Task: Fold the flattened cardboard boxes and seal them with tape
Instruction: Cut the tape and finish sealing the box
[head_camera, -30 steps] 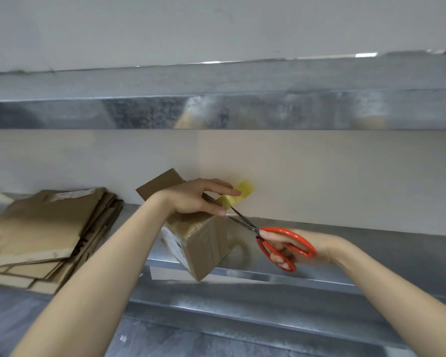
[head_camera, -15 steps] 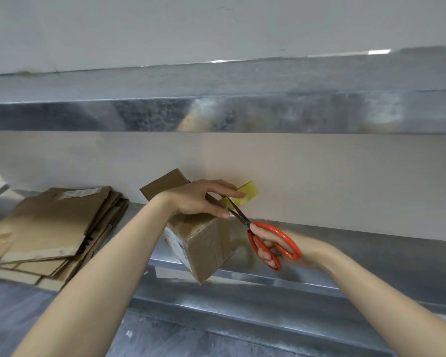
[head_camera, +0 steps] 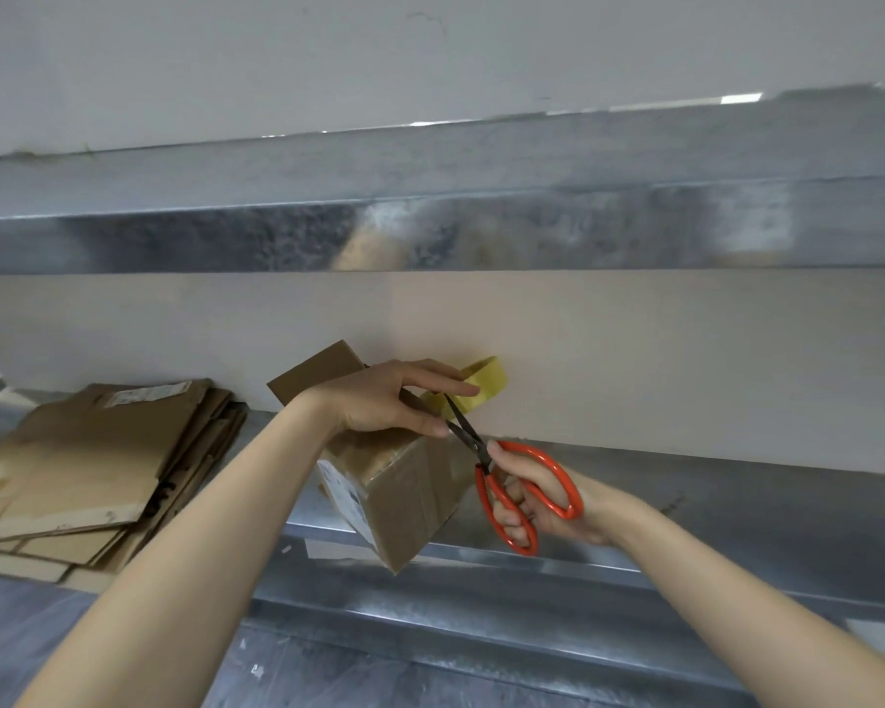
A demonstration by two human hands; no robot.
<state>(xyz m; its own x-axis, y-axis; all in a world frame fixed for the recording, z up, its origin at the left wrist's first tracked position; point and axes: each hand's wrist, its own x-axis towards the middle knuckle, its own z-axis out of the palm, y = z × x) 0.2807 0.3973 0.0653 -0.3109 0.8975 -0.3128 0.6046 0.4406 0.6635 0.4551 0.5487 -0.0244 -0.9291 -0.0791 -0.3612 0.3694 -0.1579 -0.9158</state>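
Note:
A small brown cardboard box [head_camera: 404,498], folded up and taped, is tilted over the metal shelf with one flap [head_camera: 318,373] sticking up behind. My left hand [head_camera: 384,401] lies over the box top, and its thumb and fingers pinch a strip of yellow tape [head_camera: 486,383] that loops off to the right. My right hand [head_camera: 542,498] grips the red-handled scissors [head_camera: 527,495]. Their dark blades [head_camera: 463,426] point up-left and meet the tape just beside my left thumb.
A stack of flattened cardboard boxes [head_camera: 88,467] lies on the metal shelf [head_camera: 711,523] at the left. A beige wall [head_camera: 634,360] stands right behind the box. Another metal shelf [head_camera: 430,232] runs overhead. The grey floor [head_camera: 328,677] shows below.
My right hand has brought the scissors up and left, and the blades have swung steeper onto the tape. My left hand and the box have hardly moved.

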